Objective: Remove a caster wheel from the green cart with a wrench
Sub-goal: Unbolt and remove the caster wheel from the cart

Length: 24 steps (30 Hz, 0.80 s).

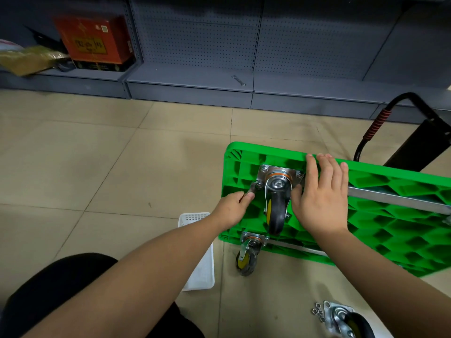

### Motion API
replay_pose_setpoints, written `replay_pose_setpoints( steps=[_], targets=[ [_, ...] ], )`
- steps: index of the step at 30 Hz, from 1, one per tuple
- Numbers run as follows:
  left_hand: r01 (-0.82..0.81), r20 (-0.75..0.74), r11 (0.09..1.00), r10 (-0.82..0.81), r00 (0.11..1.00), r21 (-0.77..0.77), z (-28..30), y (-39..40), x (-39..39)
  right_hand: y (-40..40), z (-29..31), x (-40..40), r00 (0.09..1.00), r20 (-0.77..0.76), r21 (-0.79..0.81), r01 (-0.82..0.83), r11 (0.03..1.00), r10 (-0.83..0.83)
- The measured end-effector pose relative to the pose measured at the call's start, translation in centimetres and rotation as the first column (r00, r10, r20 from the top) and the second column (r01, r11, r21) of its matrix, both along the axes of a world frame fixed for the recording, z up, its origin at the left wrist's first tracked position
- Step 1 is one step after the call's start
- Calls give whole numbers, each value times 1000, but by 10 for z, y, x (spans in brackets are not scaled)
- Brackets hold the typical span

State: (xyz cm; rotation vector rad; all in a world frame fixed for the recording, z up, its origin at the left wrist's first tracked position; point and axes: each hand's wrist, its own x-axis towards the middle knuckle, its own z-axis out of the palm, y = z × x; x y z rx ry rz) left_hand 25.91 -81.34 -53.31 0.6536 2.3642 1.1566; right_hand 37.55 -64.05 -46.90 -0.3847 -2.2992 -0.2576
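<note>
Left hand [231,206] grips wrench [251,190], fingers curled round handle, head seated on lower-left bolt of caster wheel [277,203] plate. I judge loosening underway — other visible plate bolts in place, wheel not yet free. Right hand [319,198] lies flat, fingers relaxed, bracing green cart [390,215], which is tipped on its side on floor. Around: white basket [202,264] under left forearm; loose caster [346,320] with nuts [317,312] at lower right — I take it as one wheel already off. Nothing blocks wrench swing.
</note>
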Motion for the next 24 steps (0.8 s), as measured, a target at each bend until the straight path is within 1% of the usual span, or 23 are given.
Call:
replay_pose_setpoints(
  steps=[6,18,24],
  targets=[
    [101,-8,994,-101,995,-42,2,-1,-5,0,0,0,1000,-5,2,-4,1000,4],
    [220,-21,967,-225,974,-129,5,-4,-17,7,-3,-2,999,-26,0,-21,1000,21],
    [286,-31,943,-295,955,-169,12,-9,-30,7,-3,0,1000,-12,4,-20,1000,20]
  ],
)
